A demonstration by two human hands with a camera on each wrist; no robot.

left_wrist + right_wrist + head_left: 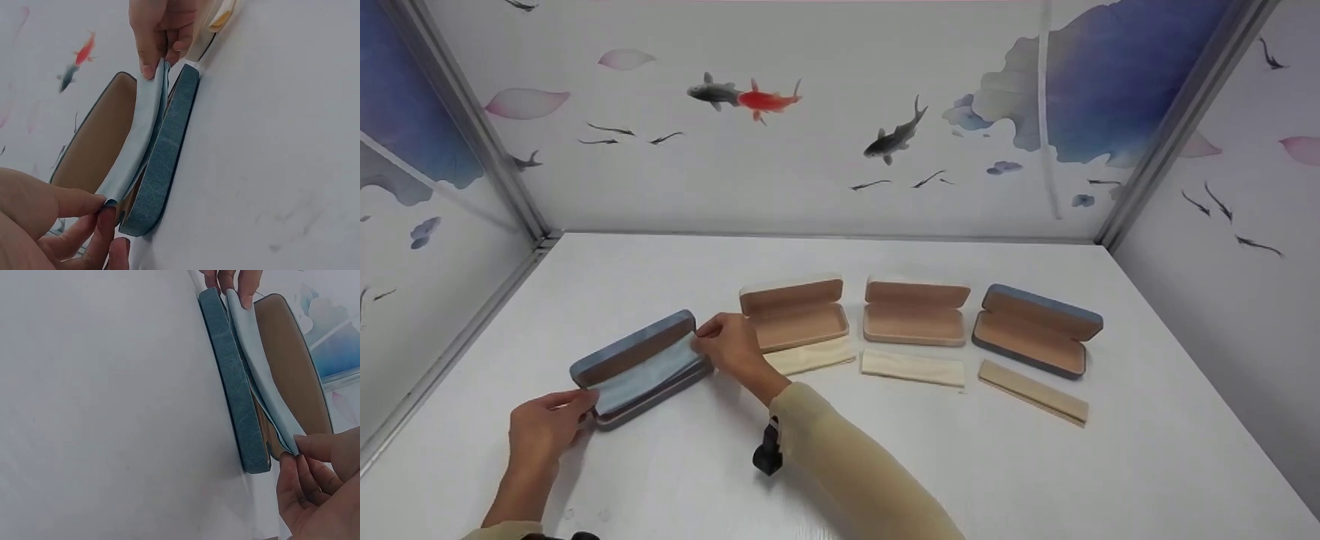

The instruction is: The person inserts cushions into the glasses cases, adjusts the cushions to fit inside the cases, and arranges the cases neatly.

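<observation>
A folded light-blue cloth [649, 377] stretches between both hands, over the bottom half of an open blue glasses case [656, 397] with a brown lining. My left hand [547, 427] pinches the cloth's near-left end between thumb and fingers. At the other end my right hand [733, 346] pinches the cloth the same way. In the left wrist view the cloth [135, 140] sags a little in its middle and stands partly above the case wall [166, 157]. The right wrist view shows the case lid [295, 360] standing raised behind the cloth.
Right of the hands stand three more open cases: two pale ones [799, 326] [915, 326] and a dark blue one [1027, 341]. Before them lie folded cloths, two cream [814, 355] [913, 368] and one tan [1031, 392]. Printed walls [825, 187] enclose the white table [1035, 480].
</observation>
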